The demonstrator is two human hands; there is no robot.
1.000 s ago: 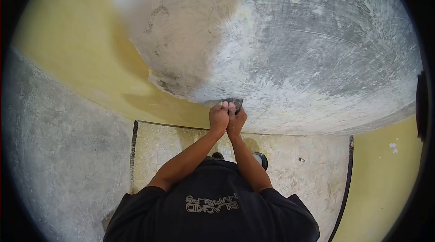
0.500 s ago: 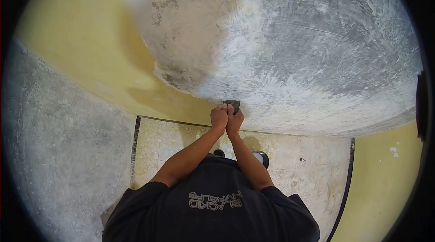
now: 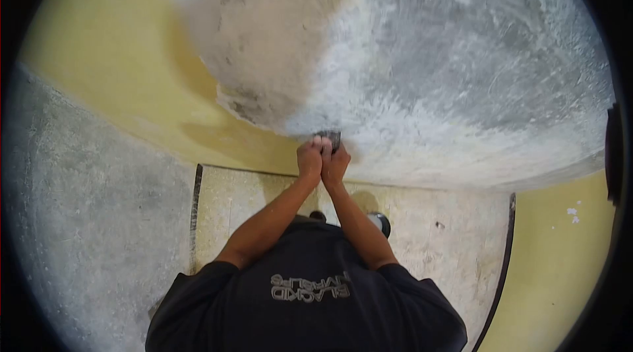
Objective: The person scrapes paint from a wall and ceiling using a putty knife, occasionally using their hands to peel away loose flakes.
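Observation:
Both hands meet at a dark, flat scraper (image 3: 333,137) held against the wall (image 3: 435,75). My left hand (image 3: 308,159) is closed, with its fingertips pressed onto the blade's left part. Beside it, my right hand (image 3: 336,164) grips the scraper from the right and below. The fingers hide much of the tool, so a handle cannot be made out. The blade lies close to the border where yellow paint (image 3: 244,147) gives way to bare whitish and grey plaster.
A brownish-grey patch (image 3: 264,35) marks the wall above. Speckled floor tiles (image 3: 455,240) lie below, with a small dark object (image 3: 440,224) on them. Grey wall (image 3: 112,193) stands at left, yellow wall (image 3: 560,259) at right. A shoe (image 3: 380,223) shows near the body.
Both hands and the scraper have shifted slightly up and left in the view. The grip looks the same, and the camera view has moved a little.

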